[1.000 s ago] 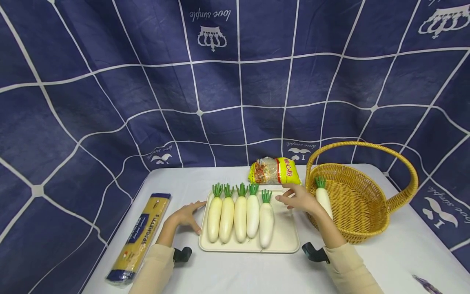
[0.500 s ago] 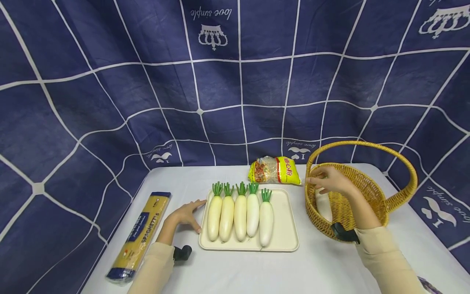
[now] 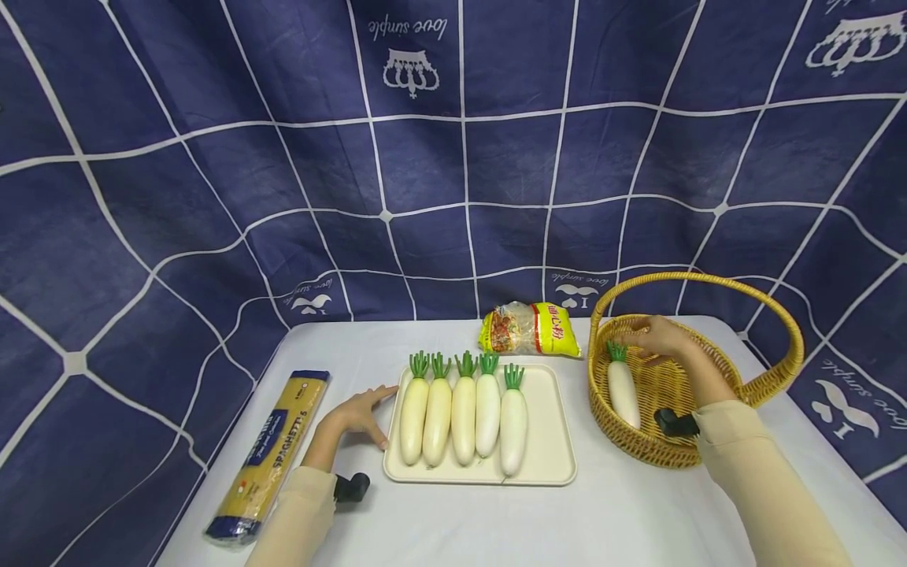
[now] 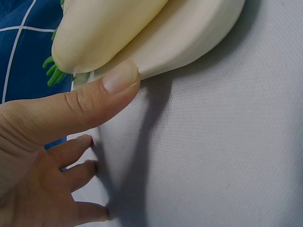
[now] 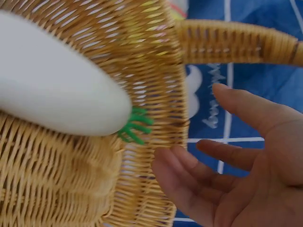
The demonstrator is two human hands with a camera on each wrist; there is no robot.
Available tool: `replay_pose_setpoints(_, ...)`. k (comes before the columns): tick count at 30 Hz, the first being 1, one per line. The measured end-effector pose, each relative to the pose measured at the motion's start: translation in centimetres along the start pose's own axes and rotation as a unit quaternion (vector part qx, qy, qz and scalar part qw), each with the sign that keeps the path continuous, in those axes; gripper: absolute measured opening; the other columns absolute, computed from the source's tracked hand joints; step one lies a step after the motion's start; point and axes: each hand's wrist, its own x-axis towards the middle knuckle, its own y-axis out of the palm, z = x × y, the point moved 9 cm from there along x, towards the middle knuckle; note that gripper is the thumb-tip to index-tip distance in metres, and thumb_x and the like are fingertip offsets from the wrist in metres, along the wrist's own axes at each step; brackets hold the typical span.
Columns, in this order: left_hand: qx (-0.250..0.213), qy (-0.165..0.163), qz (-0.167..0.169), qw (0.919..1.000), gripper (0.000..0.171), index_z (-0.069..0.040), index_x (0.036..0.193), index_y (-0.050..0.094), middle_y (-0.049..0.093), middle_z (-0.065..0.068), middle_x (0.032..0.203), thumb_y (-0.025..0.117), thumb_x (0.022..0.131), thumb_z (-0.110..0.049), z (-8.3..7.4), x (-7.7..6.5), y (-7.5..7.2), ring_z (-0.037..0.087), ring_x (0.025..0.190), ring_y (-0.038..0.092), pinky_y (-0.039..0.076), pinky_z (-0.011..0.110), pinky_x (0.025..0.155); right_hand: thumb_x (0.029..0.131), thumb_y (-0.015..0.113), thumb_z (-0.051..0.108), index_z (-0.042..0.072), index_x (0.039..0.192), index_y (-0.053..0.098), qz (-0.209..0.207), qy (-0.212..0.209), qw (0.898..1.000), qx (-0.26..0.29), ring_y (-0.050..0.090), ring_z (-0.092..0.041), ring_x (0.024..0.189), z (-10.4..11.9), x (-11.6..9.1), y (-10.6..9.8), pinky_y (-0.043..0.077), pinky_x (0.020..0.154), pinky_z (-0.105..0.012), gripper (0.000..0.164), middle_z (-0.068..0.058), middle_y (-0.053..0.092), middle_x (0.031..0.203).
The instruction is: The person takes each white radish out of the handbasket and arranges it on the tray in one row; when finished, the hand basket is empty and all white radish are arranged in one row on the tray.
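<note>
In the head view, my left hand (image 3: pixel 360 413) rests at the left edge of a cream tray (image 3: pixel 549 425), fingers spread. The left wrist view shows its thumb (image 4: pixel 102 99) against the tray's rim. Several white radishes (image 3: pixel 464 421) with green tops lie side by side on the tray. One more white radish (image 3: pixel 623 394) lies inside the wicker basket (image 3: pixel 652 455), along its left side. Over this basket hovers my right hand (image 3: pixel 659 339), close to the radish's green leaves. Its fingers are loosely bent and hold nothing, and the right wrist view shows a gap between hand and radish.
A spaghetti pack (image 3: pixel 269 457) lies left of my left arm. Behind the tray is a yellow food bag (image 3: pixel 530 329). The basket's tall handle (image 3: pixel 708 277) arches above my right hand. A blue checked cloth (image 3: pixel 453 173) hangs behind the table.
My right hand has moved right, from the tray's right side to over the basket, then slightly farther right, uncovering the radish's leaves. My left hand stays still.
</note>
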Motion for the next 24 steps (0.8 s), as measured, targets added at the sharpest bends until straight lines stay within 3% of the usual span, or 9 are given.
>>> replay_pose_setpoints(7, 0.000, 0.012, -0.002, 0.9999, 0.108, -0.009, 0.142, 0.041, 0.029, 0.027, 0.148, 0.091, 0.047, -0.017, -0.1, 0.0, 0.0, 0.051, 0.136, 0.019, 0.015, 0.066, 0.108, 0.091, 0.057, 0.030, -0.024, 0.134, 0.020, -0.001, 0.040, 0.998, -0.049, 0.049, -0.053, 0.109, -2.1, 1.3, 0.3, 0.055, 0.079, -0.050, 0.079, -0.044, 0.030, 0.129)
replay_pose_setpoints(11, -0.001, 0.011, -0.001, 0.9999, 0.108, -0.009, 0.142, 0.040, 0.029, 0.027, 0.147, 0.091, 0.047, -0.017, -0.1, 0.0, 0.0, 0.051, 0.136, 0.019, 0.015, 0.066, 0.108, 0.089, 0.059, 0.032, -0.024, 0.133, 0.021, 0.012, 0.066, 0.997, -0.042, 0.051, -0.052, 0.105, -3.0, 1.7, 0.9, 0.055, 0.078, -0.050, 0.081, -0.043, 0.034, 0.123)
replay_pose_setpoints(17, -0.003, 0.014, 0.000, 0.9999, 0.108, -0.009, 0.143, 0.040, 0.028, 0.028, 0.148, 0.091, 0.048, -0.017, -0.1, 0.0, 0.0, 0.052, 0.135, 0.019, 0.016, 0.066, 0.108, 0.086, 0.063, 0.028, -0.020, 0.121, 0.029, 0.026, 0.103, 0.994, -0.033, 0.058, -0.047, 0.094, -4.4, 2.4, 1.7, 0.057, 0.074, -0.048, 0.069, -0.035, 0.040, 0.112)
replay_pose_setpoints(24, -0.005, 0.018, -0.003, 0.9998, 0.108, -0.008, 0.142, 0.040, 0.029, 0.028, 0.147, 0.091, 0.048, -0.016, -0.2, 0.0, -0.1, 0.052, 0.135, 0.019, 0.016, 0.066, 0.108, 0.084, 0.066, 0.024, -0.019, 0.125, 0.021, 0.039, 0.123, 0.991, -0.021, 0.063, -0.042, 0.085, -4.9, 2.8, 2.4, 0.058, 0.073, -0.045, 0.074, -0.031, 0.049, 0.105)
